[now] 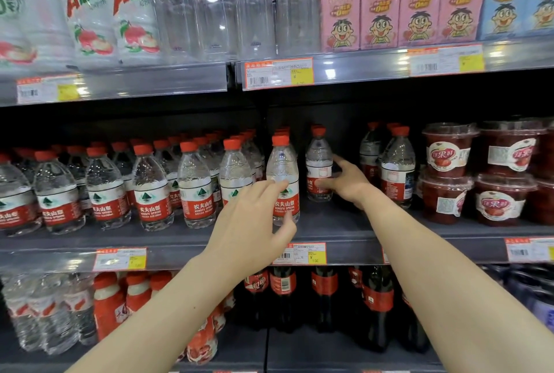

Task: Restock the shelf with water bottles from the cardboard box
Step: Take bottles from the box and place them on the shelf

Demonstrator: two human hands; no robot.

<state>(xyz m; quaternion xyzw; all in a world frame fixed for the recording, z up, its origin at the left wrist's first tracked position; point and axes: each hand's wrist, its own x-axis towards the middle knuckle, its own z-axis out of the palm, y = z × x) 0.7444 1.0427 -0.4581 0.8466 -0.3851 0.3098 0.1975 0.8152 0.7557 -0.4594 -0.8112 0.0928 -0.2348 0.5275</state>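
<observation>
Small water bottles with red caps and red labels stand in rows on the middle shelf point(335, 222). My left hand point(251, 216) holds one front-row water bottle point(283, 162), with the fingers at the top of its label and the thumb near its base. My right hand point(347, 182) grips a second water bottle point(318, 156) set further back, thumb on the label and fingers round its right side. Both bottles stand upright on the shelf. Right of them is a gap, then two more water bottles point(397, 162). The cardboard box is out of view.
Red fruit cups point(448, 153) are stacked at the right of the middle shelf. The top shelf holds soda water bottles point(209, 7), white AD drink bottles and pink cartons point(416, 10). Cola bottles point(377, 306) and other drinks stand on the shelf below. Price tags point(278, 73) line the shelf edges.
</observation>
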